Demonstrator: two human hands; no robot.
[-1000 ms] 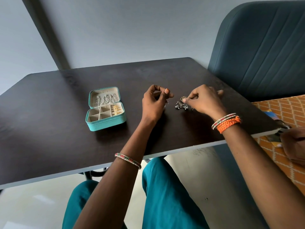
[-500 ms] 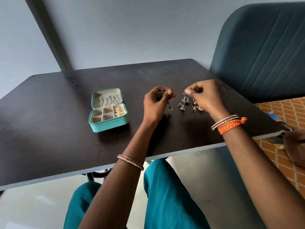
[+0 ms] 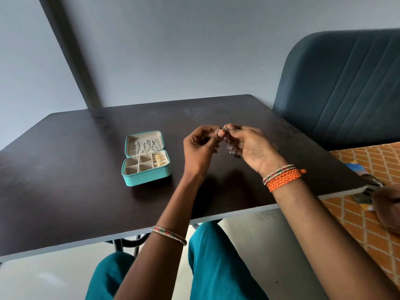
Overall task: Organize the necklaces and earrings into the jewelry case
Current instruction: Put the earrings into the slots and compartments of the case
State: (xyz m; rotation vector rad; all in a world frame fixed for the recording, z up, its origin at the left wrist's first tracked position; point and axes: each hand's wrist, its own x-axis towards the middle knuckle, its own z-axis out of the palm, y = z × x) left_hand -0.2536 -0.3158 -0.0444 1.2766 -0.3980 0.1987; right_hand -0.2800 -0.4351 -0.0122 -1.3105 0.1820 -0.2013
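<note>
A small teal jewelry case (image 3: 146, 175) lies open on the dark table (image 3: 65, 169), left of my hands. Silver chains hang in its lid and gold earrings (image 3: 159, 160) sit in the right slots of its tray. My left hand (image 3: 200, 148) and my right hand (image 3: 249, 146) are raised above the table, fingertips together. Between them they pinch a small silver earring (image 3: 220, 129). More silver pieces (image 3: 231, 149) show below, partly hidden behind my right palm; whether they lie on the table or hang from the fingers I cannot tell.
A blue-grey padded chair back (image 3: 346, 87) stands at the table's right rear corner. An orange patterned cloth (image 3: 368, 169) with papers lies to the right of the table. My teal-clad legs (image 3: 212, 267) are under the near edge.
Both hands have lifted off the table and come together; the right hand has turned palm toward me with the earring it picked from the pile. The view has tilted a little.
</note>
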